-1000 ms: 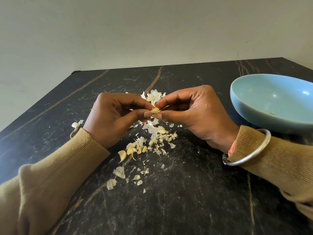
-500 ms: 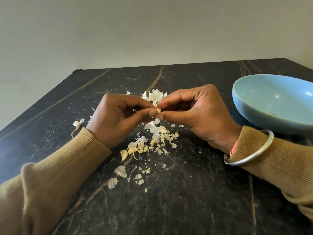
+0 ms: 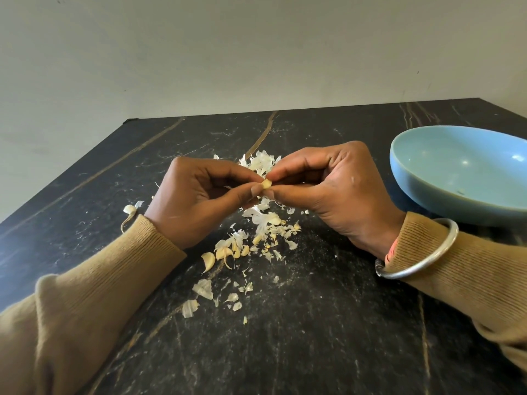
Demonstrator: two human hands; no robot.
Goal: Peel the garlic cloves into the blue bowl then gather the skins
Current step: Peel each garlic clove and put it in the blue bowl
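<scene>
Soft, even, fairly bright light. Small glare spots dot the blue bowl [image 3: 456,178] right of the fingers [image 3: 288,173]; faint shadows fall on the surface [image 3: 313,323] beneath them. Wide-angle distortion stretches the sleeves [image 3: 85,295] below.

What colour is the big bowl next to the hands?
The bowl is light blue, plain with no pattern, seen best in the head view.

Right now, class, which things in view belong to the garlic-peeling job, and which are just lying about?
Part of the job: garlic clove, pinched between left hand and right hand; loose cloves; loose skins; blue bowl.

Just there: black table; metal bangle; tan sleeves.
</scene>
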